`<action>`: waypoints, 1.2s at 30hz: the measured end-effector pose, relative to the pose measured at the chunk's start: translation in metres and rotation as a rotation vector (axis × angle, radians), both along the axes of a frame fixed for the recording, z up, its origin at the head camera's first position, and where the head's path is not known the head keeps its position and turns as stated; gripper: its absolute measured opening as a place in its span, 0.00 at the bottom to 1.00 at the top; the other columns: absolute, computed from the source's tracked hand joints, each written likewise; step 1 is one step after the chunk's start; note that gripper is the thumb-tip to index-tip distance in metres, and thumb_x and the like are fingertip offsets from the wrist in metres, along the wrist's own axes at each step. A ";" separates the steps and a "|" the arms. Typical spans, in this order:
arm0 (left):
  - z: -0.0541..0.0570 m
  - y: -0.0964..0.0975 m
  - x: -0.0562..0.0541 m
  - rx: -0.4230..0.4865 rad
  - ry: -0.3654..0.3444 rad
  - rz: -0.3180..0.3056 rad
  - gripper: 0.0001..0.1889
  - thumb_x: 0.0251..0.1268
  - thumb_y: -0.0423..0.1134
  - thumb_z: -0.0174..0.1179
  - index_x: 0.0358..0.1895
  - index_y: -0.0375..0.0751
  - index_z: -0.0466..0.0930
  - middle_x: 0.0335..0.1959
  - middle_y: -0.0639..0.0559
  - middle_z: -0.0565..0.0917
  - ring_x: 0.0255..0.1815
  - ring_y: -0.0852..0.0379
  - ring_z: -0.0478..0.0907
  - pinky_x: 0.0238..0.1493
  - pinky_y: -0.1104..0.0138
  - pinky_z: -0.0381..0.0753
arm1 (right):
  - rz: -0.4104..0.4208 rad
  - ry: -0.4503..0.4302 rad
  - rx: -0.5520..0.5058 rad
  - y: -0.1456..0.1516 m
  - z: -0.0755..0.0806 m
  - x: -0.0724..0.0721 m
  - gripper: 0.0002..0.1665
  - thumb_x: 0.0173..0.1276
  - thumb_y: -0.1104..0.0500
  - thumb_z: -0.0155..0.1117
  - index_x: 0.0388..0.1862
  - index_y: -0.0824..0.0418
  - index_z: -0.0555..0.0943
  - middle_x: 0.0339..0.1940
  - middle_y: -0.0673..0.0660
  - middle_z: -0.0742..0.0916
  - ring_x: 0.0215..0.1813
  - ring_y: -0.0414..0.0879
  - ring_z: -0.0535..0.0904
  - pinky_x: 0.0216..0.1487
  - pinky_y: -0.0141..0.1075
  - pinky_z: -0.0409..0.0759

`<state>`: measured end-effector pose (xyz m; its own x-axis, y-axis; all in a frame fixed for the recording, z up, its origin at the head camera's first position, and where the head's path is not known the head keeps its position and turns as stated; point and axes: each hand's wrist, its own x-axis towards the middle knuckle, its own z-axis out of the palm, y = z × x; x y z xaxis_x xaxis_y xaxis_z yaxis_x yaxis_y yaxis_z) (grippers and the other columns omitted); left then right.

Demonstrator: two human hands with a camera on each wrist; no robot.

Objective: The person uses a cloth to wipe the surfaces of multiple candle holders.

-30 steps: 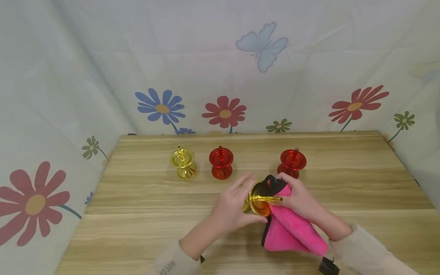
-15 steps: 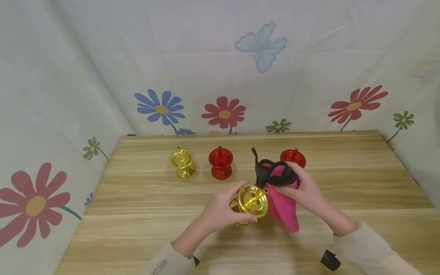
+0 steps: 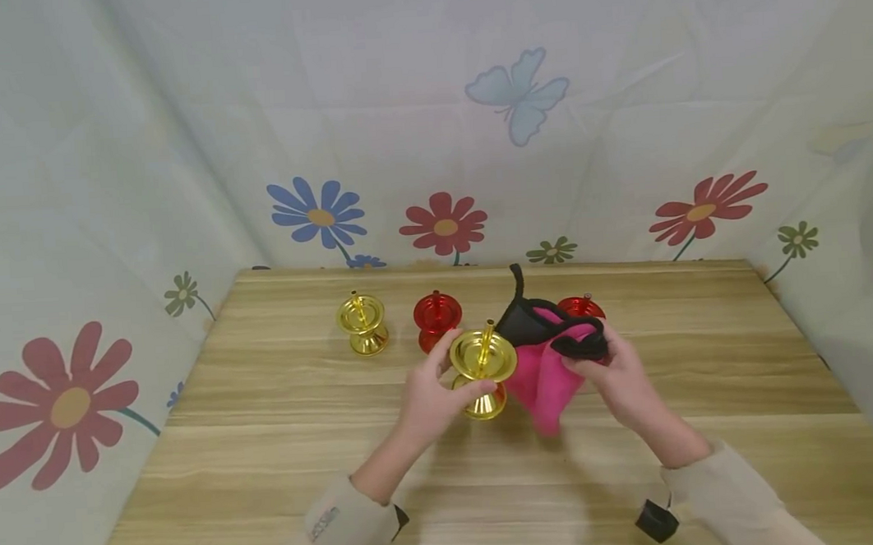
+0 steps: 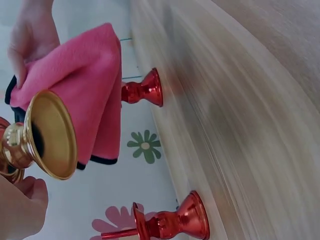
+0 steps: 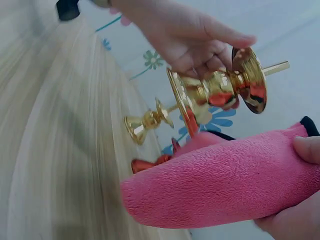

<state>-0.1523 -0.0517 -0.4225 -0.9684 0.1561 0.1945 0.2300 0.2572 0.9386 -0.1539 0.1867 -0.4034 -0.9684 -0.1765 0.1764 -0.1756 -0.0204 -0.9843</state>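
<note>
My left hand (image 3: 422, 398) grips a shiny gold candle holder (image 3: 481, 354) around its waist, thumb across the front. The holder is upright, raised over the table, its thin tube pointing up. In the left wrist view the hollow underside of its base (image 4: 56, 134) faces the camera. My right hand (image 3: 626, 384) pinches a folded pink cloth (image 3: 542, 382) with black edging and a black loop, just right of the holder. The cloth hangs down, and in the right wrist view its fuzzy pink side (image 5: 215, 185) overlaps the lower rim of the holder's base.
Toward the back of the wooden table (image 3: 281, 412) stand another gold candle holder (image 3: 368, 338) and a red one (image 3: 438, 312), partly behind my left hand. A second red candle holder (image 3: 581, 305) is mostly hidden by the cloth. A flower-print curtain (image 3: 370, 128) rises behind.
The gold candle holder, earlier tipped right with its tube toward the cloth, has turned upright and moved away from the table's front. The cloth has come off its top and hangs beside it.
</note>
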 end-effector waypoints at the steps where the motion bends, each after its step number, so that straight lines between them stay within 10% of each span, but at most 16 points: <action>1: 0.000 0.002 0.000 0.024 0.000 -0.001 0.40 0.41 0.49 0.69 0.61 0.46 0.63 0.56 0.54 0.74 0.57 0.54 0.71 0.56 0.56 0.70 | 0.025 -0.010 -0.085 -0.002 -0.001 0.000 0.23 0.57 0.76 0.53 0.47 0.54 0.71 0.43 0.43 0.79 0.43 0.35 0.76 0.42 0.25 0.77; 14: 0.005 0.015 -0.003 0.226 0.023 0.048 0.31 0.46 0.40 0.67 0.57 0.47 0.66 0.45 0.48 0.80 0.47 0.58 0.77 0.50 0.68 0.75 | 0.494 -0.070 -0.799 -0.024 -0.020 0.018 0.27 0.59 0.78 0.36 0.54 0.59 0.67 0.48 0.54 0.80 0.47 0.43 0.76 0.49 0.32 0.74; 20: 0.023 0.016 0.005 0.230 0.015 0.072 0.29 0.47 0.34 0.65 0.56 0.41 0.66 0.43 0.44 0.80 0.42 0.59 0.77 0.43 0.72 0.77 | 0.781 -0.097 -0.909 -0.028 -0.027 0.020 0.24 0.64 0.67 0.33 0.59 0.62 0.64 0.54 0.55 0.75 0.55 0.46 0.69 0.58 0.36 0.66; 27: 0.035 0.015 0.010 0.248 0.035 0.104 0.29 0.47 0.32 0.65 0.56 0.39 0.67 0.42 0.42 0.80 0.37 0.62 0.75 0.38 0.71 0.77 | 1.001 -0.119 -0.893 -0.028 -0.029 0.023 0.27 0.55 0.70 0.37 0.55 0.61 0.65 0.34 0.50 0.75 0.41 0.40 0.69 0.51 0.32 0.65; 32: 0.035 0.014 0.010 0.231 0.048 0.107 0.29 0.47 0.32 0.65 0.56 0.39 0.66 0.43 0.43 0.81 0.40 0.59 0.77 0.40 0.70 0.78 | 1.019 -0.176 -0.854 -0.028 -0.028 0.022 0.37 0.55 0.70 0.35 0.67 0.65 0.48 0.64 0.58 0.65 0.63 0.47 0.60 0.66 0.37 0.57; 36: 0.033 0.015 0.011 0.243 0.074 0.098 0.30 0.45 0.33 0.66 0.56 0.38 0.66 0.42 0.42 0.81 0.41 0.56 0.78 0.40 0.67 0.79 | 0.792 -0.163 -0.787 -0.034 -0.025 0.025 0.27 0.62 0.72 0.31 0.62 0.65 0.59 0.61 0.57 0.69 0.61 0.46 0.64 0.63 0.35 0.63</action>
<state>-0.1417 -0.0363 -0.3899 -0.9583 0.0025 0.2858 0.2856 0.0511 0.9570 -0.1291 0.1531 -0.4283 -0.6547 -0.6468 0.3912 0.2916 -0.6935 -0.6588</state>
